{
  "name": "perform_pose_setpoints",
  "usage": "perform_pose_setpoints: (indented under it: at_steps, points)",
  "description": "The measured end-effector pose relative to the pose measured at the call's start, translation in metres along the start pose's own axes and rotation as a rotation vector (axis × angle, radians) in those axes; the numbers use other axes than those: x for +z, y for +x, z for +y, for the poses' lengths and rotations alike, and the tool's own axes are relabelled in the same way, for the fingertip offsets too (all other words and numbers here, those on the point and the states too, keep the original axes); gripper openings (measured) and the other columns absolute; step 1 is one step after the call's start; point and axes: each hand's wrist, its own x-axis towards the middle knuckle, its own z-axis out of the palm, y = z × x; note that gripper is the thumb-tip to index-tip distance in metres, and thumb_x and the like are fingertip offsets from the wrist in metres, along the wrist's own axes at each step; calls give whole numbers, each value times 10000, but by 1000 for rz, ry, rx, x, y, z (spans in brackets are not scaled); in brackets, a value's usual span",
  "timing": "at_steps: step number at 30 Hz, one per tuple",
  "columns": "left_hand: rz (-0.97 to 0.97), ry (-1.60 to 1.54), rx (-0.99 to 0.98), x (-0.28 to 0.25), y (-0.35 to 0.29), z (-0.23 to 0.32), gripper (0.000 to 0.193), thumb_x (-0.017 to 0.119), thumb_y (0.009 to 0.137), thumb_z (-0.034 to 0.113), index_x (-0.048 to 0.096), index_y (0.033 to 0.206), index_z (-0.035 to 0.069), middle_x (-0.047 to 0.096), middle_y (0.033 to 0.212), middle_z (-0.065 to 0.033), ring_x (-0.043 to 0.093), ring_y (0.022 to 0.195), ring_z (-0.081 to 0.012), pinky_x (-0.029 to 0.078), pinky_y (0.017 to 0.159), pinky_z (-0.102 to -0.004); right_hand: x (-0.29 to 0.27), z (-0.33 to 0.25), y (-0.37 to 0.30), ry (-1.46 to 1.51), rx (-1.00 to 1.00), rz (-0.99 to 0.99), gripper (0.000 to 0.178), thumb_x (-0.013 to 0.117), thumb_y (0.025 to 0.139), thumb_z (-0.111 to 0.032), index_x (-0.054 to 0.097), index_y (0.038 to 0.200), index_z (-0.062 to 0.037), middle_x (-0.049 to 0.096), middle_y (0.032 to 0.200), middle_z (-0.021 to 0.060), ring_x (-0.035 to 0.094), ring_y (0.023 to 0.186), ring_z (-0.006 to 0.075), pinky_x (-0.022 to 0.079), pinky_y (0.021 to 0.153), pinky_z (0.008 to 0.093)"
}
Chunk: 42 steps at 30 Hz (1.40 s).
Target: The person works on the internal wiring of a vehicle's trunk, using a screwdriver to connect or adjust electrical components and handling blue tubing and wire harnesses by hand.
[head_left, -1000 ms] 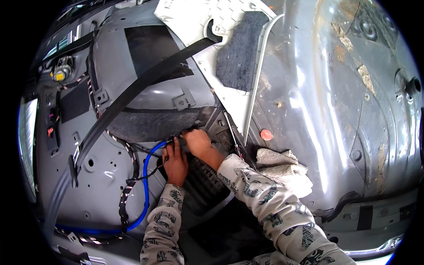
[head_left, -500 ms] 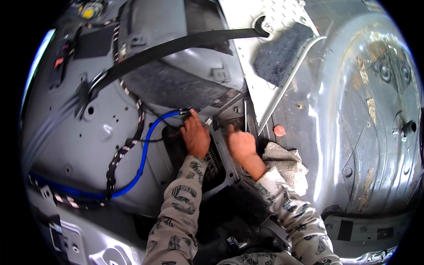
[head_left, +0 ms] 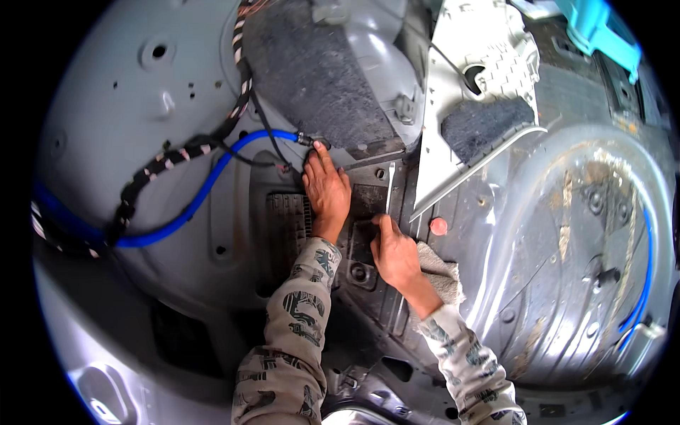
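Observation:
My left hand (head_left: 327,193) reaches forward with its fingers stretched out, one fingertip at the dark end fitting (head_left: 306,139) of a thick blue cable or hose (head_left: 216,173). What lies under its palm is hidden. My right hand (head_left: 398,253) is closed, its fingers curled at the near end of a slim flat-tipped screwdriver (head_left: 390,185). The silver shaft points away from me; the hand hides the handle. Left of this hand is a dark square recess (head_left: 363,237) in the metal floor. A folded beige cloth (head_left: 440,273) lies by my right wrist.
A white trim panel (head_left: 489,71) with a dark felt pad (head_left: 489,127) leans beyond my right hand. A red round cap (head_left: 438,226) lies near its tip. Taped wiring (head_left: 166,163) crosses the left side. A turquoise plastic object (head_left: 602,32) stands at far right.
The view has shifted, and the black belt strap has left it. My right hand has moved rightward onto the screwdriver's near end. My left hand stays by the blue line's fitting.

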Motion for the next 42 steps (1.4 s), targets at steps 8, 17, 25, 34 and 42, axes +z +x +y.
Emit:
perform_pose_setpoints:
  at_steps: [8,17,25,34,42]
  points:
    - [243,-307,-244,30,0,22,806,637,833,103,207,1497,-51,362,1357,-274,414,1231,-437,384,1026,-477,-82,-46,76,-404,-351,-233,734,572,799,46,327,1486,-44,646,873,229,659,606,328,536,532,435]
    - [338,-371,-358,44,4,34,801,626,848,115,194,1502,-50,316,1385,-293,403,1203,-458,416,996,-479,-80,-70,168,-1215,-652,-429,592,538,879,-81,435,1456,-161,679,721,89,691,621,226,545,548,314]
    - [361,-470,-463,47,11,46,805,609,856,144,176,1508,-47,299,1390,-293,396,1195,-459,416,995,-484,-76,-79,175,-1338,-740,-340,520,576,870,-128,530,1381,-213,698,702,56,701,628,204,549,551,304]
    - [462,-702,-537,45,12,59,837,666,883,238,182,1508,-35,268,1428,-310,332,1296,-480,346,1068,-492,-73,-63,171,-1075,-671,-283,486,536,905,-70,575,1341,-280,675,730,162,673,601,300,531,530,403]
    - [724,-1352,-901,30,23,66,386,603,917,134,549,1272,-6,481,1256,-86,551,1067,-191,500,853,-337,-63,-58,169,-838,-553,-310,400,546,938,-102,609,1301,-258,671,792,202,661,701,377,525,612,459]
